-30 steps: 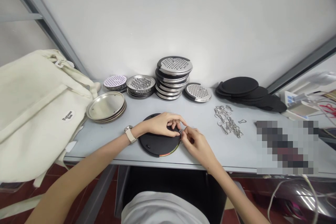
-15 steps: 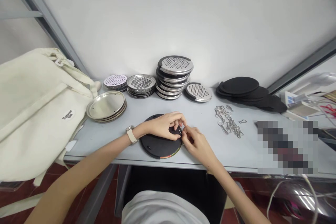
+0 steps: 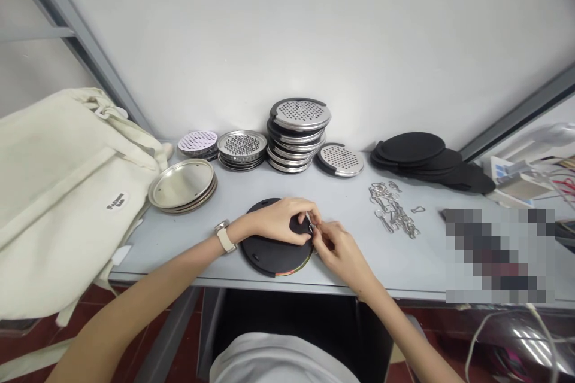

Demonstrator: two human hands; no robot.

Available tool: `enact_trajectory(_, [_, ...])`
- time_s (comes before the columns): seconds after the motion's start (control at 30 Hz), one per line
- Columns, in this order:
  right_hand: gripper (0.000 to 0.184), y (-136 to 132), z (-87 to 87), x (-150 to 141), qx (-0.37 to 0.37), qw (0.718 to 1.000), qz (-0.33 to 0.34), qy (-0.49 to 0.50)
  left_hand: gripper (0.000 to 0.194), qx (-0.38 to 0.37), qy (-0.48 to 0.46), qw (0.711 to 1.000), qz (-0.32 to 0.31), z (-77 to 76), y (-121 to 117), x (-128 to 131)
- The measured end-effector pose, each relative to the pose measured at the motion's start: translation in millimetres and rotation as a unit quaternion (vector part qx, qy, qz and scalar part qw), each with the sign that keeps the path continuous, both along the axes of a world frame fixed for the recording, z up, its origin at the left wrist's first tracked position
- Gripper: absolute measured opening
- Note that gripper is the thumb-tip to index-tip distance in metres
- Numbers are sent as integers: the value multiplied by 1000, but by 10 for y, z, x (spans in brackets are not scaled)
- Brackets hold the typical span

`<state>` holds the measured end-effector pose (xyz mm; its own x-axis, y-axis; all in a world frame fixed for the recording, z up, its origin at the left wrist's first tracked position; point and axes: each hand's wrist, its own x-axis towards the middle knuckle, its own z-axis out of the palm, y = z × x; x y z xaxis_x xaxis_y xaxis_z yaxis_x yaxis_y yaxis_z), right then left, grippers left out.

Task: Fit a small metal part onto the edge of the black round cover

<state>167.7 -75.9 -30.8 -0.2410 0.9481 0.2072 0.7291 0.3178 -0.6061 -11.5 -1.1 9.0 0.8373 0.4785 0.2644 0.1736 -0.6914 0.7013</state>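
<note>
The left hand [image 3: 278,221], a pale watch [image 3: 224,238] on its wrist, lies curled over a black round disc [image 3: 265,258], fingers bent and pressing down near the disc's right edge. The disc sits flat on a pale grey table [image 3: 354,269], directly under and just left of that hand, with thin orange and green layers showing along its lower edge. The right hand [image 3: 340,245] is narrowly pinched at the same edge, its fingertips closed on a small metal clip [image 3: 311,227] right where the two hands nearly meet. How the clip sits against the disc is too small to tell.

Straight ahead of the hands, a tall stack of steel grater plates [image 3: 300,114] with black rims stands on the table, and a single grater plate [image 3: 340,160] lies just to its right. Further left, beyond the left hand, are a lower stack of perforated steel plates [image 3: 241,145], a small stack with a white perforated top [image 3: 197,143], and a stack of plain steel discs [image 3: 182,184]. Beyond the right hand lies a loose heap of metal key rings and clips [image 3: 393,212], with overlapping black discs [image 3: 413,148] behind it. A cream canvas tote bag [image 3: 58,191] slumps at the far left.
</note>
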Motion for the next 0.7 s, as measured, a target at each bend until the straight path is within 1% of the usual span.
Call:
enact_trajectory(0.13, [25,-9,4,6,4,1000,-1,3,28,-19,-2,1000,-6,2,-2,-7])
enact_trajectory(0.5, [27,-7,4,-8,12,1000,-2,0,35,-79,-5,997,-12,-32,41,-8])
enact_trajectory(0.7, [22,-9,24,-16,23,1000,3,-9,30,-102,-10,995,-11,-27,32,-5])
